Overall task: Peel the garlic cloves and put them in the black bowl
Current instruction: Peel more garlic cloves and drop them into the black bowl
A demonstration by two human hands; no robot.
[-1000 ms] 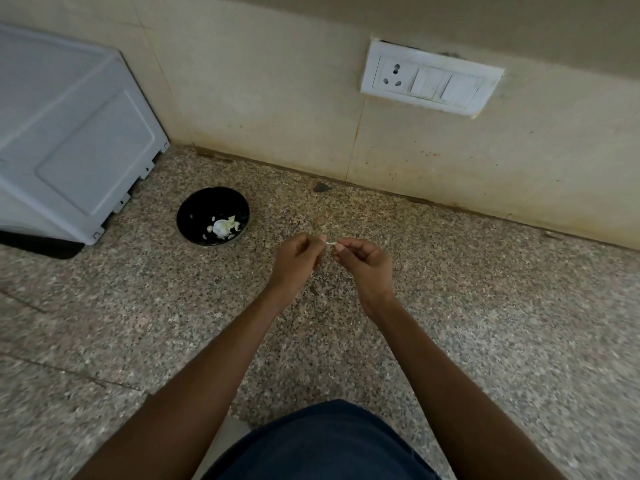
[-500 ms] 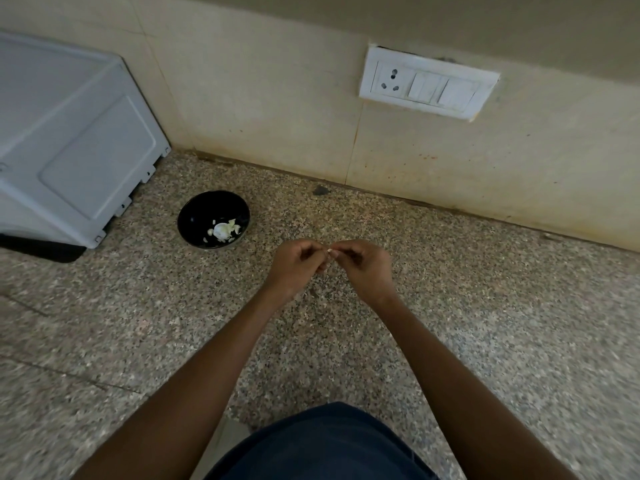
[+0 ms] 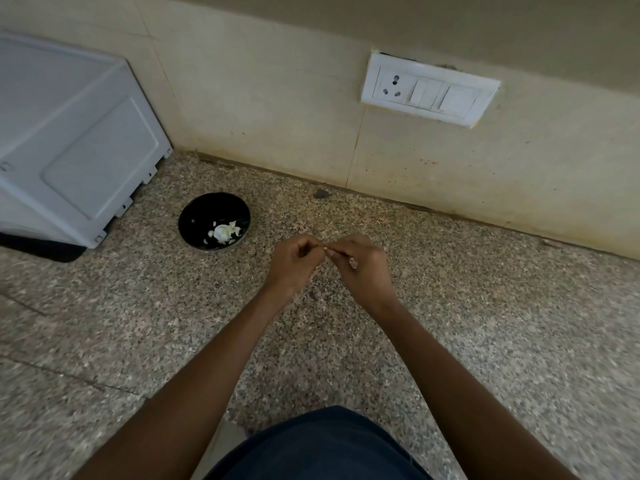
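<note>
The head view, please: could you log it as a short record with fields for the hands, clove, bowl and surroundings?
left hand: pinches the clove
right hand: pinches the clove
clove: tiny pale bit between the fingertips, peel state unclear
bowl: black, on the counter left of the hands, holds pale garlic pieces
counter: speckled stone
wall: socket plate
far left: white appliance
</note>
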